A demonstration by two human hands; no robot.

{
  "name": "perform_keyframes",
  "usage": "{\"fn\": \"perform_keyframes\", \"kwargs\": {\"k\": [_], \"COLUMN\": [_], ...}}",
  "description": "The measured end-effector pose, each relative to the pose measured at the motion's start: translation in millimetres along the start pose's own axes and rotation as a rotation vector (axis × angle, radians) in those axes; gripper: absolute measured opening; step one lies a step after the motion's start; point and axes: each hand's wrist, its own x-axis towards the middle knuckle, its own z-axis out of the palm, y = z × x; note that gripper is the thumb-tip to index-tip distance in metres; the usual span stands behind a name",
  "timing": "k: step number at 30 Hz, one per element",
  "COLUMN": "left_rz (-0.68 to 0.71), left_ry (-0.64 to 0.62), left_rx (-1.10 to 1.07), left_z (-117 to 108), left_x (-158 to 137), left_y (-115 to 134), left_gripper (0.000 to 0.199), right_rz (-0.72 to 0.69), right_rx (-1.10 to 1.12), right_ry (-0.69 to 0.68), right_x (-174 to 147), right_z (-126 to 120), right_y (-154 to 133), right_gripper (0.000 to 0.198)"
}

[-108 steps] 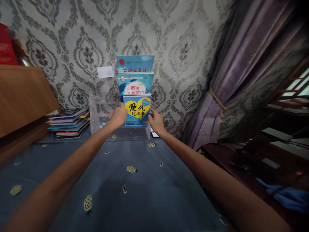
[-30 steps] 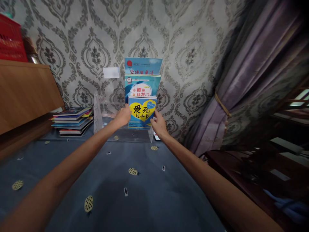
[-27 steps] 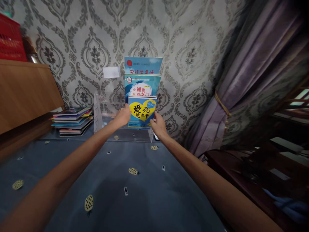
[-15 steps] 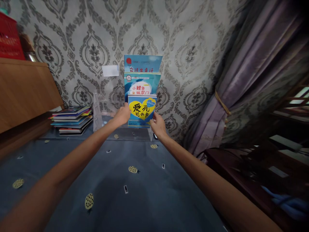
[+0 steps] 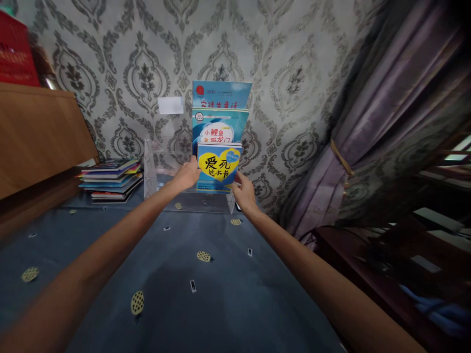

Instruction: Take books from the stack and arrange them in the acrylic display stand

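My right hand has slid slightly lower down the small book; it and my left hand pinch opposite edges. It stands upright at the clear rack, before two taller books, on the worktop.

Grey damask wallpaper behind; purple curtain tied back, right. Wooden furniture piece left. Blue pineapple-print cloth on table. Dim light, right side darkest.

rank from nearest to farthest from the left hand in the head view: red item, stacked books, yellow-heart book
1. Yellow-heart book: touching the left hand, on its right
2. Stacked books: to the left
3. Red item: farthest, upper left
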Motion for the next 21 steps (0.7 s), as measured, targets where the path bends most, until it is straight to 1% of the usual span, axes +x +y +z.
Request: {"fn": "perform_keyframes", "kwargs": {"k": [3,5,8,11,14,16,19,21], "left_rz": [0.007,0.014,0.025,0.096,0.205,0.241,0.258,0.265], "left_ry": [0.018,0.038,0.062,0.098,0.134,0.132,0.125,0.129], "left_rx": [-0.014,-0.026,-0.041,-0.049,-0.062,-0.064,-0.059,-0.063], "left_z": [2.6,5.9,14.7,28.8,44.0,50.8,53.3,51.3], "left_x": [-4.8,-12.7,-34.1,-63.8,-92.2,-106.5,-120.6,-127.3], "left_y": [-2.9,-6.1,-15.2,-32.4,-57.8,-76.6,-102.8,-117.2], "left_gripper": [0.028,0.03,0.032,0.035,0.039,0.039,0.038,0.038], "right_rz": [0.097,0.134,0.134,0.131,0.201,0.269,0.362,0.409], "right_rx": [0.08,0.103,0.136,0.175,0.243,0.298,0.399,0.457], "right_ry": [0.014,0.031,0.041,0.013,-0.076,-0.165,-0.294,-0.35], "right_x": [-3.5,-9.4,-27.1,-55.1,-85.9,-102.9,-118.9,-123.9], "right_z": [-1.6,-4.8,-9.5,-6.7,6.6,18.6,35.7,45.6], "right_y": [-3.4,-6.2,-10.9,-16.8,-25.4,-33.1,-47.9,-59.1], "right_gripper": [0.049,0.049,0.05,0.046,0.039,0.035,0.032,0.03]}}
